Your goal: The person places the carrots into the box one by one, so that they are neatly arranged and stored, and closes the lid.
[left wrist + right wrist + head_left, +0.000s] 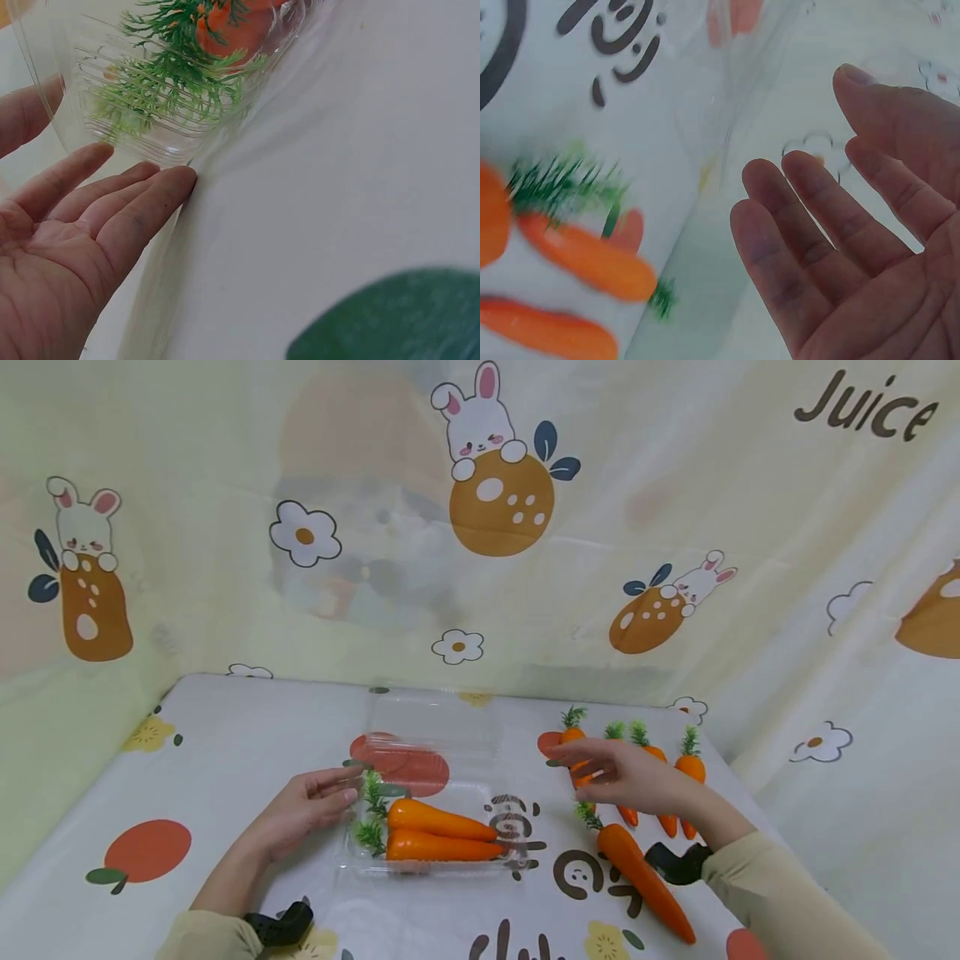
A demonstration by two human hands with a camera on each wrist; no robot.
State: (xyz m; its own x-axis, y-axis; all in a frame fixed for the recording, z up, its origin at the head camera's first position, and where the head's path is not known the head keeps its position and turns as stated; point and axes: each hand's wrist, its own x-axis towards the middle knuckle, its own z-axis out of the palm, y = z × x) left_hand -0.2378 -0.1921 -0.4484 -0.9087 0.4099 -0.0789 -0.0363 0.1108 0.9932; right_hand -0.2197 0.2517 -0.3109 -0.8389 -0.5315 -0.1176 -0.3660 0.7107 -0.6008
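Observation:
A clear plastic box (438, 787) lies with its lid (433, 718) folded back. Inside, two toy carrots (442, 845) lie side by side, leafy tops to the left. My left hand (318, 802) is at the box's left end; in the left wrist view its fairly straight fingertips (180, 180) are right at the ridged wall. My right hand (626, 772) hovers over the carrots on the right, fingers spread loosely with nothing in them, as the right wrist view shows. Below it, a larger loose carrot (647, 881) points toward the front right.
Several more carrots (690, 768) lie in a row at the back right, partly hidden by the right hand and forearm. A patterned cloth (247, 752) covers the table. Behind it hangs a printed curtain (375, 610). Black wrist straps (678, 864) sit at both sleeves.

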